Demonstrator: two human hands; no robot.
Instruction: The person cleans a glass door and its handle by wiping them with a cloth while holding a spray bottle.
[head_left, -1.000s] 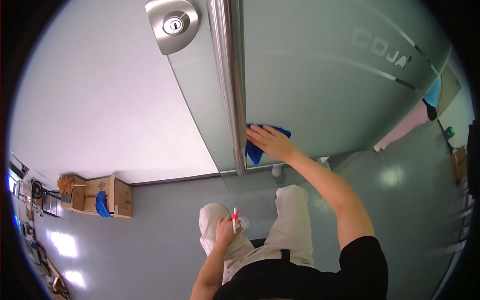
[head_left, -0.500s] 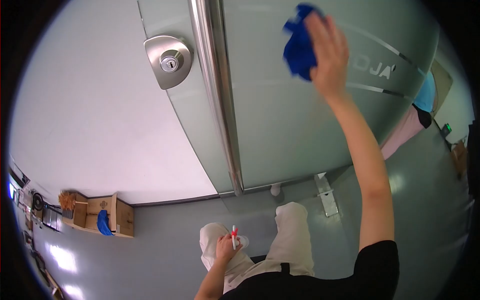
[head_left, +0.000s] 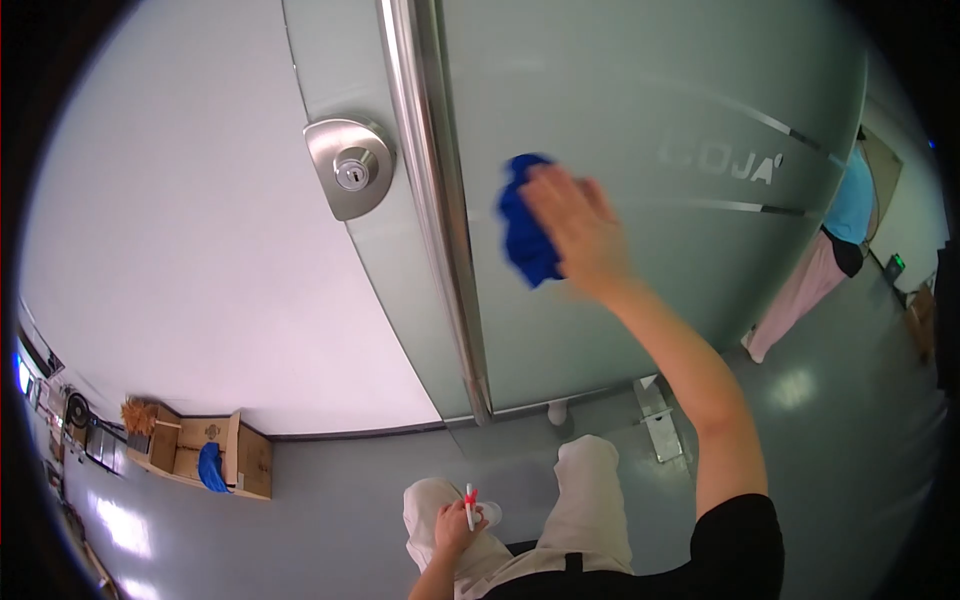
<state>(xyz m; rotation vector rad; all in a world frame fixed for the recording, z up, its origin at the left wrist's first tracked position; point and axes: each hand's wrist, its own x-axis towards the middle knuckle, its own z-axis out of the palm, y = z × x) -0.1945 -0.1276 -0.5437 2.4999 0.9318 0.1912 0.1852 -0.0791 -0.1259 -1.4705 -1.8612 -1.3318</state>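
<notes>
My right hand (head_left: 585, 235) presses a crumpled blue cloth (head_left: 526, 238) against the frosted glass door (head_left: 600, 330), to the right of its long metal handle (head_left: 437, 190). The fingers lie over the cloth and are slightly smeared by motion. Low down, by my left thigh, my left hand (head_left: 453, 530) is closed around a spray bottle (head_left: 471, 506) with a white and red head. Its clear body is partly hidden by the fingers. A metal lock (head_left: 353, 172) sits left of the handle.
An open cardboard box (head_left: 255, 462) with a blue cloth over its edge stands on the floor at left. A metal floor fitting (head_left: 660, 425) lies by the door's foot. Another person (head_left: 800, 285) in pink trousers stands beyond the door at right.
My right hand has slid the blue cloth down and left across the glass, closer to the handle. The left hand keeps its hold on the spray bottle. The view has tilted up slightly.
</notes>
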